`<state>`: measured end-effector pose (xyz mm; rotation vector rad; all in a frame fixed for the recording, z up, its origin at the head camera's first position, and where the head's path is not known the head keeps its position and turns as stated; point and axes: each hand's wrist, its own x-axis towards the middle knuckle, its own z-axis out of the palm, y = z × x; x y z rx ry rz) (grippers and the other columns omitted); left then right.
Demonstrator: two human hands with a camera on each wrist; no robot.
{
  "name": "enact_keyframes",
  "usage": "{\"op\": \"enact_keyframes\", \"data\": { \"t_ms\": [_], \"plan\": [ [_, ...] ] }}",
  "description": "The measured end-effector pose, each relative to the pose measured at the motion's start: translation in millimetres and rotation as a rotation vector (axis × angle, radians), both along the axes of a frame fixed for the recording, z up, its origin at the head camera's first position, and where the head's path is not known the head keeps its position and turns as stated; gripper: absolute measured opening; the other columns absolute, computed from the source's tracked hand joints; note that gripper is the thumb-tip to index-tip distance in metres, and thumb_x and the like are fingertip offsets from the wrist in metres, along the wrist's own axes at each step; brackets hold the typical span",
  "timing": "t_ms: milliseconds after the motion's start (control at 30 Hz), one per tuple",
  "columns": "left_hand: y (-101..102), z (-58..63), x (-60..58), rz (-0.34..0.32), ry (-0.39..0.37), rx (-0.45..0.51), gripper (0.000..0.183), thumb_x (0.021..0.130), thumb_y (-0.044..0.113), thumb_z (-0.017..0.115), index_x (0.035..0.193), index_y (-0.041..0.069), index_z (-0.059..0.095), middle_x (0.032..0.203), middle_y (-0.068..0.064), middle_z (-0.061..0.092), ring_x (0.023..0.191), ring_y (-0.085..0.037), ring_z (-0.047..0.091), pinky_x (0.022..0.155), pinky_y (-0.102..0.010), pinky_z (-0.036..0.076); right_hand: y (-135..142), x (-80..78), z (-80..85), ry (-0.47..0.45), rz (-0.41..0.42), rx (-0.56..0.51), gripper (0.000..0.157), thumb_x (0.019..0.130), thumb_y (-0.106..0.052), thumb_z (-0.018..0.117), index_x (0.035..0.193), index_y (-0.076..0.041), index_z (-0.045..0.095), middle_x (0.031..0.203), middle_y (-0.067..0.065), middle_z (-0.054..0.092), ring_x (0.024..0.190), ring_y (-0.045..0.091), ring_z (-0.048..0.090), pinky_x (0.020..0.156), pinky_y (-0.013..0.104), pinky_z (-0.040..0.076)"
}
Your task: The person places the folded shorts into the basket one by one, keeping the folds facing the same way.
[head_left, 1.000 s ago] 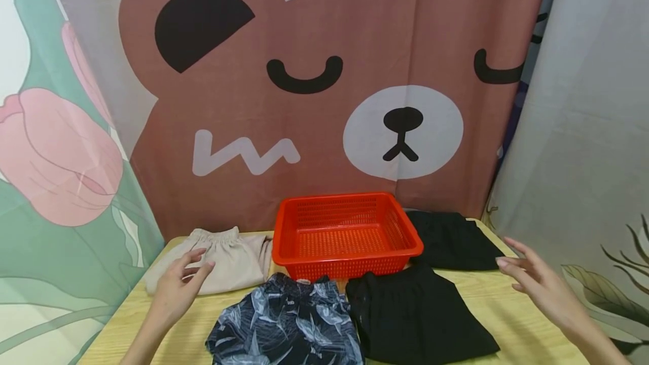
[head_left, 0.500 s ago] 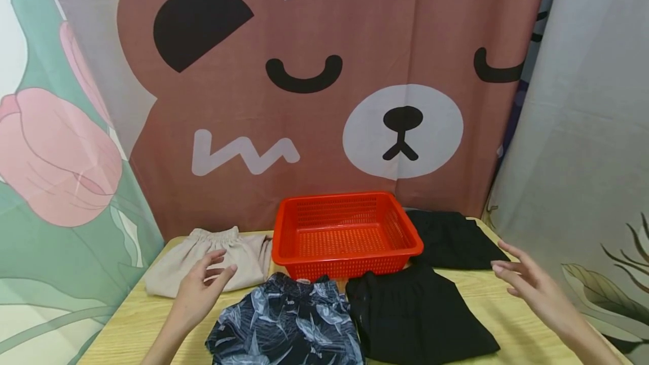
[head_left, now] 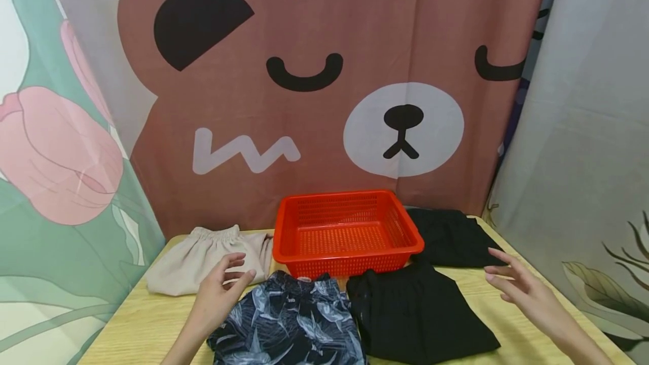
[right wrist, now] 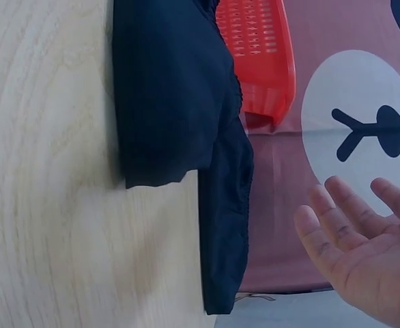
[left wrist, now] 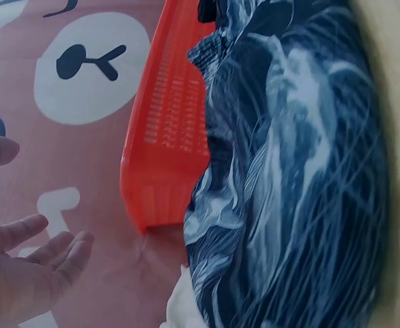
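Observation:
My left hand [head_left: 221, 292] hovers with loosely bent fingers between the beige pants [head_left: 203, 261] and the blue-black patterned shorts [head_left: 291, 320], holding nothing. Those shorts fill much of the left wrist view, beside the hand's fingers [left wrist: 67, 256]. Over on the right side, my right hand [head_left: 524, 292] is held in the air with fingers spread and nothing in its grasp. It is nearest the two black garments: the front one [head_left: 418, 314] to its left, and the back one [head_left: 453, 238] just beyond its fingertips. In the right wrist view its palm [right wrist: 384, 266] faces the black cloth.
A red perforated plastic basket [head_left: 350, 263] stands at the back centre of the wooden table [head_left: 137, 325], with nothing inside. Behind it hangs a curtain [head_left: 228, 106] with a brown bear face. More printed cloth [head_left: 583, 145] hangs along the right side.
My left hand has moved rightward, from the beige pants toward the patterned shorts. The right hand has drifted slightly left and down. The garments and basket have stayed put.

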<state>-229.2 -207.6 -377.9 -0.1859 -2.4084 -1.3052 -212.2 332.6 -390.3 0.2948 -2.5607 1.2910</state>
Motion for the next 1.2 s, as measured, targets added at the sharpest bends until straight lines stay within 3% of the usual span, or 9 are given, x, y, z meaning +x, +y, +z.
{"op": "enact_keyframes", "data": {
  "t_ms": [267,533,700,833,1033,1200],
  "plan": [
    [20.1,-5.0,2.6,-0.041,-0.067,0.031,0.043,0.088,0.025,0.072,0.124,0.008,0.058,0.12,-0.013,0.061,0.096,-0.024,0.065,0.083,-0.041,0.053,-6.9,0.3,-4.1,-0.022,0.013,0.017,0.058,0.1,-0.018,0.054,0.15,-0.008,0.027,0.122,0.012,0.055,0.095,-0.003,0.058,0.069,0.029,0.051],
    [37.3,-13.5,5.1,-0.136,-0.179,0.068,0.053,0.086,0.029,0.074,0.13,0.008,0.054,0.118,-0.018,0.059,0.09,-0.023,0.064,0.07,-0.038,0.054,-9.2,1.8,-8.2,-0.128,0.027,0.003,0.062,0.099,-0.024,0.056,0.15,-0.007,0.024,0.13,0.024,0.049,0.096,-0.002,0.057,0.071,0.033,0.052],
    [46.0,-17.8,6.2,-0.191,-0.216,0.073,0.056,0.086,0.031,0.074,0.132,0.007,0.051,0.12,-0.02,0.056,0.092,-0.025,0.064,0.07,-0.04,0.054,-12.5,0.8,-8.1,-0.193,0.026,-0.001,0.066,0.098,-0.031,0.058,0.151,-0.01,0.024,0.132,0.024,0.048,0.106,0.017,0.059,0.073,0.032,0.051],
    [51.8,-20.8,5.3,-0.234,-0.234,0.06,0.059,0.087,0.034,0.072,0.134,0.005,0.049,0.121,-0.021,0.055,0.092,-0.025,0.064,0.071,-0.04,0.054,-13.3,-0.4,-9.9,-0.258,0.023,0.008,0.071,0.097,-0.034,0.058,0.152,-0.009,0.022,0.134,0.026,0.045,0.114,0.037,0.054,0.078,0.038,0.05],
    [63.8,-24.3,4.8,-0.309,-0.255,0.063,0.06,0.087,0.035,0.071,0.133,0.003,0.048,0.119,-0.021,0.055,0.092,-0.025,0.063,0.072,-0.041,0.054,-14.2,-2.4,-15.4,-0.309,0.015,0.029,0.074,0.096,-0.036,0.06,0.152,-0.006,0.021,0.134,0.027,0.046,0.116,0.041,0.052,0.085,0.048,0.048],
    [75.4,-29.0,3.0,-0.32,-0.239,0.096,0.053,0.087,0.034,0.072,0.129,0.007,0.052,0.117,-0.019,0.057,0.091,-0.022,0.064,0.071,-0.037,0.053,-17.4,-2.6,-20.8,-0.321,0.005,0.031,0.074,0.095,-0.034,0.061,0.151,-0.005,0.023,0.133,0.028,0.046,0.117,0.041,0.051,0.085,0.049,0.049]
  ]
}}
